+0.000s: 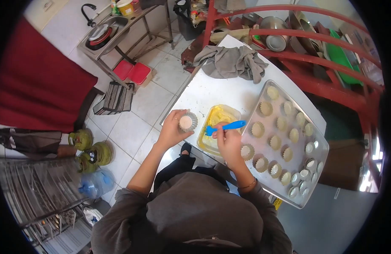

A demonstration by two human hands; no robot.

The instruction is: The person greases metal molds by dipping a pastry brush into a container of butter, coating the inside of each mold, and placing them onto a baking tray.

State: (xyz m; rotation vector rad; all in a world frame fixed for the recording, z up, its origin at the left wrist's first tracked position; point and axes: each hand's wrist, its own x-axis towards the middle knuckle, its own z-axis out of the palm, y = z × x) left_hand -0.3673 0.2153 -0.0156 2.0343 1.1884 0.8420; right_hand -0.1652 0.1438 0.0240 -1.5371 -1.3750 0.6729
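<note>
Both hands point(171, 130) point(229, 143) curl inward, forearms point(147, 168) stretched forward.

Clothing — dark grey-brown shirt point(204, 207) with loose sleeves point(127, 216), black trousers point(175, 169), black shoe point(185, 147); thin bracelet point(249, 185) on right forearm point(242, 170).

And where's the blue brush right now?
In the head view, the blue brush is in the right hand, its bristle end over the yellow-smeared tub, left of the big tray.

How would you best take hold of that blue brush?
Probably by the free handle end of the blue brush, coming from the tray side: it sticks out past the right hand that way, while the bristle end sits over the yellow-smeared tub.
</note>
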